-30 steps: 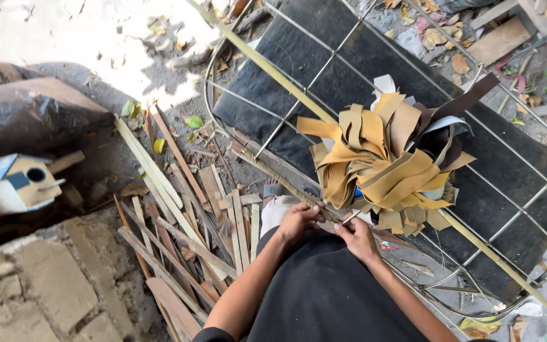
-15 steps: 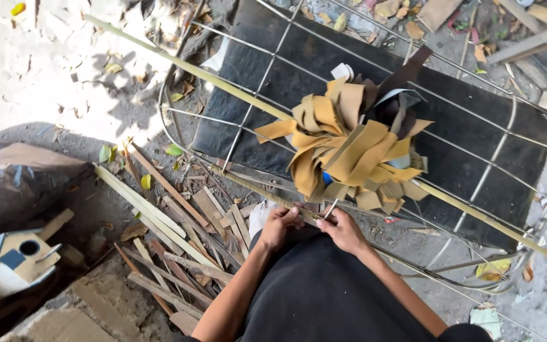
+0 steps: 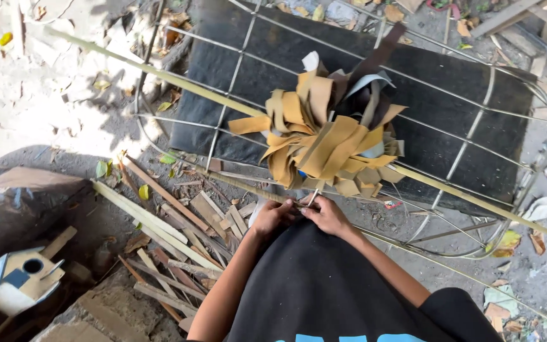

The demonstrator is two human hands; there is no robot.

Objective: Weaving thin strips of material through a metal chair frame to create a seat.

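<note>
Both hands, left hand (image 3: 273, 217) and right hand (image 3: 327, 215), pinch a strip (image 3: 312, 197) just below the strip bundle (image 3: 327, 142) on the wire frame (image 3: 476, 133), which is mostly bare.

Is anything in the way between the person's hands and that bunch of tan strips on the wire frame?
Nothing visible. Both hands, left hand and right hand, sit together right below the strip bundle, at the wire frame.
</note>
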